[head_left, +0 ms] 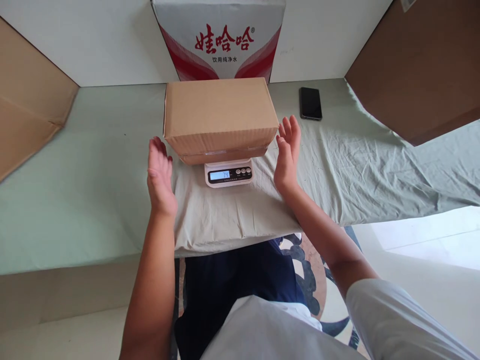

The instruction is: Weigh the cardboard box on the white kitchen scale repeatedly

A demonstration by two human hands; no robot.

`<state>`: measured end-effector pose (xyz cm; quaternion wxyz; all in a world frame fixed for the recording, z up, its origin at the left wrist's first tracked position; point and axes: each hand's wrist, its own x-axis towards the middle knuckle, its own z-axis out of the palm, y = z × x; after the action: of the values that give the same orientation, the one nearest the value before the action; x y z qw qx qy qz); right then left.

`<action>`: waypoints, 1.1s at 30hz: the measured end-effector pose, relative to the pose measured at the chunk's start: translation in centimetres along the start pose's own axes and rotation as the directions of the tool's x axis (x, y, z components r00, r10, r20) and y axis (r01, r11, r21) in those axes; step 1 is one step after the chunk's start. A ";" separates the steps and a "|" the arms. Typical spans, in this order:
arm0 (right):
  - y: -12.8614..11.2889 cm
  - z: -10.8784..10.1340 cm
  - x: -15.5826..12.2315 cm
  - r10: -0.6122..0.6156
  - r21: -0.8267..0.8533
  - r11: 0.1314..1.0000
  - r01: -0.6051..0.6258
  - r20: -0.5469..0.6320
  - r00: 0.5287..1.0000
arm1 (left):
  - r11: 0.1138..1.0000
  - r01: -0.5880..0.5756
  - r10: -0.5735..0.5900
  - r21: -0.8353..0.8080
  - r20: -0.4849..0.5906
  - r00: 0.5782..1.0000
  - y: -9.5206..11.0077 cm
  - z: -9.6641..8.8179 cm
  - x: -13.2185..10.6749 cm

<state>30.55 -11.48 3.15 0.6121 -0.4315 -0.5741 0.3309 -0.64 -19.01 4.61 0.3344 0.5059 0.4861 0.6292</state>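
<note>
A closed brown cardboard box [221,107] rests on a small white kitchen scale [229,174], hiding the scale's platform. The lit display on the scale's front seems to read 74. To the box's left, my left hand [160,177] is raised with its palm turned inward and fingers stretched out, a little apart from the box. My right hand [288,155] stands at the box's right end, also with fingers extended. Its fingertips are close to the box's right corner; whether they touch it I cannot tell. Neither hand holds anything.
Behind the box stands a white and red printed carton [225,40] against the wall. A black phone [311,103] lies to the right. Large cardboard pieces stand at the left [33,95] and right [416,70]. A wrinkled pale green cloth [93,200] covers the table.
</note>
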 end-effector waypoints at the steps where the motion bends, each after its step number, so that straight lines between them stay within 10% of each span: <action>1: 0.2 -0.3 0.3 0.007 -0.001 1.000 -0.007 -0.014 1.000 | 1.000 0.001 -0.001 0.004 -0.008 1.000 0.0 -0.1 0.0; 16: 6.1 -1.3 3.3 0.444 0.333 0.862 -0.383 -0.131 0.886 | 0.999 0.044 -0.044 0.002 -0.094 0.995 -1.1 -0.6 0.9; 33: 4.6 -0.7 3.0 0.360 0.243 0.916 -0.319 -0.149 0.921 | 0.996 0.088 -0.086 0.021 -0.109 0.990 -2.6 -0.8 2.0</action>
<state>32.05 -7.04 0.27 0.6401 -0.4861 -0.3898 0.4496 -2.07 -16.62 2.72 0.3283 0.4537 0.5330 0.6342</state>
